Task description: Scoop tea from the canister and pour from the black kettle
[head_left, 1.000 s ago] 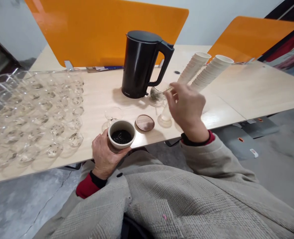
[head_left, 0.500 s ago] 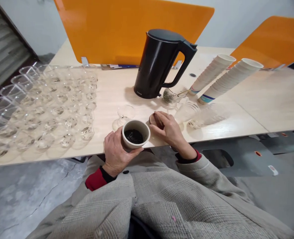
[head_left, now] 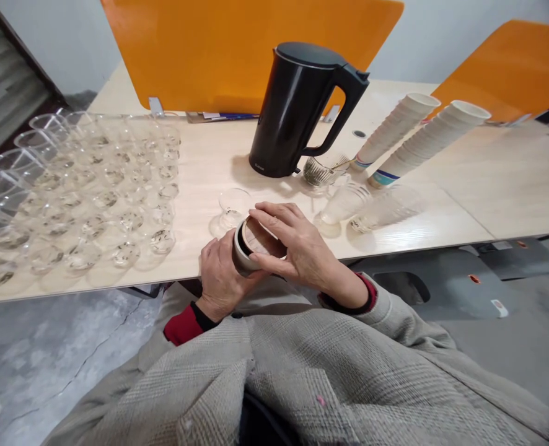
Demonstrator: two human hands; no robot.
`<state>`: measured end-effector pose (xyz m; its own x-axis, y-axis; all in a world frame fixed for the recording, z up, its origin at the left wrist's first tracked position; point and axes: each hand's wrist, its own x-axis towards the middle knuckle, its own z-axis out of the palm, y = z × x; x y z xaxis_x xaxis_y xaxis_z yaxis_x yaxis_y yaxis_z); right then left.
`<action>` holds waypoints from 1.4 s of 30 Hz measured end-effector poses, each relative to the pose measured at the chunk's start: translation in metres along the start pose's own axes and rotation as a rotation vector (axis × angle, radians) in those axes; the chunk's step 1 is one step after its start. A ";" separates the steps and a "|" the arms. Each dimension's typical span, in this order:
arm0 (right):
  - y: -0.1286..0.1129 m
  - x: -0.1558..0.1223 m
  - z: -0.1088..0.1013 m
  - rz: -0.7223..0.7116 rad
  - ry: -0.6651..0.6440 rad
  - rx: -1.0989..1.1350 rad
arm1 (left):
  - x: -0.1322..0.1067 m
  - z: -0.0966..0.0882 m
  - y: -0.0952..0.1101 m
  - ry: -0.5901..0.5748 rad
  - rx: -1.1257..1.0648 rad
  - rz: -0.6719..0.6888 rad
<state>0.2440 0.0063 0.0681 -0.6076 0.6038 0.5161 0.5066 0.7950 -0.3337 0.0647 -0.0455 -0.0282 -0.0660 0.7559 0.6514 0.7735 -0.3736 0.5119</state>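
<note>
My left hand (head_left: 223, 275) is wrapped round a pale ceramic canister (head_left: 243, 261) at the table's front edge. A round wooden lid (head_left: 261, 238) is gripped in my right hand (head_left: 297, 244), tilted over the canister's mouth and partly covering it. A dark gap shows between lid and rim on the left, and the contents are mostly hidden. Just behind the canister stands a clear plastic cup (head_left: 233, 207) with a few dark leaves in its bottom. A ribbed glass (head_left: 318, 172) holding dark green leaves is beyond my right hand.
Many clear cups (head_left: 107, 198) with dark bits in them stand in rows at left. A black kettle (head_left: 293, 111) rises at the back before an orange divider (head_left: 191, 56). Stacked paper cups (head_left: 430, 142) and stacked plastic cups (head_left: 386, 207) are at right. Grey chairs (head_left: 446, 285) stand below.
My right hand has lifted the wooden lid off the table and carried it left onto the canister's mouth. The left hand still holds the canister, now tilted somewhat.
</note>
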 end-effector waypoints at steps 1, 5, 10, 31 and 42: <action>0.000 0.000 0.001 -0.012 -0.012 -0.007 | -0.001 0.001 -0.001 0.010 0.009 0.015; -0.002 0.001 0.004 -0.036 -0.088 -0.008 | -0.001 0.003 -0.003 0.042 -0.003 0.044; -0.004 -0.001 0.008 -0.047 -0.153 -0.067 | -0.001 0.003 -0.001 0.030 -0.024 0.015; 0.028 -0.004 -0.025 0.017 0.059 -0.190 | 0.006 -0.027 -0.020 -0.143 0.060 0.063; 0.091 0.112 -0.016 0.118 0.095 -0.412 | 0.025 -0.029 -0.045 -0.121 0.011 -0.032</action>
<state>0.2315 0.1452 0.1080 -0.4815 0.6659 0.5699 0.7829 0.6191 -0.0619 0.0094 -0.0256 -0.0188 -0.0148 0.8269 0.5622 0.7791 -0.3428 0.5248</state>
